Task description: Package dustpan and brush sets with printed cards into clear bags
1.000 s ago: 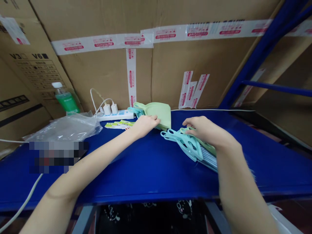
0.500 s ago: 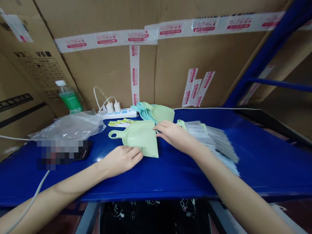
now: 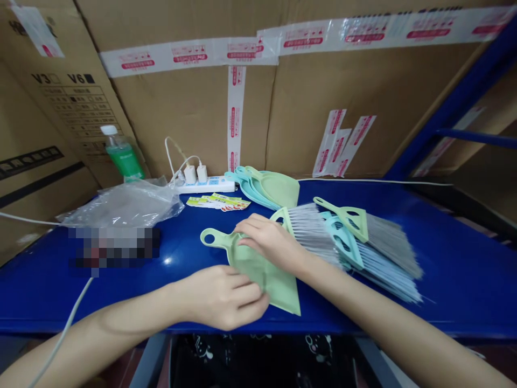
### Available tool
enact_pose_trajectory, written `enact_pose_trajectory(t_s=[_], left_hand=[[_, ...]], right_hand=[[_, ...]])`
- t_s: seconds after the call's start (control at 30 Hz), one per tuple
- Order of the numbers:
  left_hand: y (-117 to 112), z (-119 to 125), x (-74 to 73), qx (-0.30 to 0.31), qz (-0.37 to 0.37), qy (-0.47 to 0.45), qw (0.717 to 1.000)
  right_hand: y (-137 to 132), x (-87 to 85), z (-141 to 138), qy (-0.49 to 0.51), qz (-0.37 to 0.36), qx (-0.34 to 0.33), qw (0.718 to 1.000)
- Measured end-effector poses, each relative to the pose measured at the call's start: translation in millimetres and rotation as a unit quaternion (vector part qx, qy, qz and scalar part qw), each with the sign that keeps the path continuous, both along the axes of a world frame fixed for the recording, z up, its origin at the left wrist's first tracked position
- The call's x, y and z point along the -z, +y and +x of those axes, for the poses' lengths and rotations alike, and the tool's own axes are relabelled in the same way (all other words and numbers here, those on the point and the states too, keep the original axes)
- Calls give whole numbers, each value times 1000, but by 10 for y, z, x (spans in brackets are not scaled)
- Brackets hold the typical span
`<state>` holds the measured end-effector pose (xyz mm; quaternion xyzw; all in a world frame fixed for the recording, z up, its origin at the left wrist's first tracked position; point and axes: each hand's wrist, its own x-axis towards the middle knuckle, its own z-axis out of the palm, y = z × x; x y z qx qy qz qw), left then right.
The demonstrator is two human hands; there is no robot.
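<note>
Low over the front of the blue table, my left hand [image 3: 232,296] is closed at the near side of a light green dustpan [image 3: 278,288], whose ring handle points left. My right hand [image 3: 272,242] reaches across the top of the dustpan with its fingers curled. From behind it sticks out the green head of a small hand brush [image 3: 285,216], its pale bristles fanning right; its handle is hidden by the hand, which appears to grip it. Just right lie a blue hand brush [image 3: 349,248] and a green hand brush with grey bristles [image 3: 355,221].
Nested dustpans [image 3: 278,186] rest at the back beside a white power strip [image 3: 212,185]. Printed labels [image 3: 218,201] lie before it. Left are a clear plastic bag [image 3: 125,202] and a green bottle [image 3: 125,159]. Cardboard [image 3: 173,113] walls the back; a white cable crosses left.
The dustpan has come nearer to me and tilted, its wide edge turned toward the front. My right hand has moved left over it, with the pale-bristled brush. The view has shifted slightly.
</note>
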<state>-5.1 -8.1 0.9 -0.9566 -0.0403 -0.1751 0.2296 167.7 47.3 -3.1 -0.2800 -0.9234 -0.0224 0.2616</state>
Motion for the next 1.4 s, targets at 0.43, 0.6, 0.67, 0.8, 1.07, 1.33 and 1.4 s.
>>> enact_pose_trajectory(t_s=[0.43,0.6,0.67,0.8,1.07,1.33,1.4], left_hand=[[510,-405,-241,-452,-279,-23,847],[512,-402,-189,-438,-364,-13,822],[521,-408,-175,-425,-371,-22,825],[540,-417,-173,-408,-370,-42,834],[494,-356,-200,-379,-480,-85,787],[490,-331,-162,-360,-544,-94,752],[493,-334,-149,-348,-560,-96,745]], right_hand=[[-49,-95,-374,-32,-28,0,999],[-27,-33,-437,11,-59,-8,998],[-14,-25,-403,27,-72,-30,997],[1,-80,-230,34,-94,-54,994],[20,-227,19,-39,-193,-3,980],[14,-190,-33,-25,-200,11,979],[30,-161,-41,-16,-197,-2,980]])
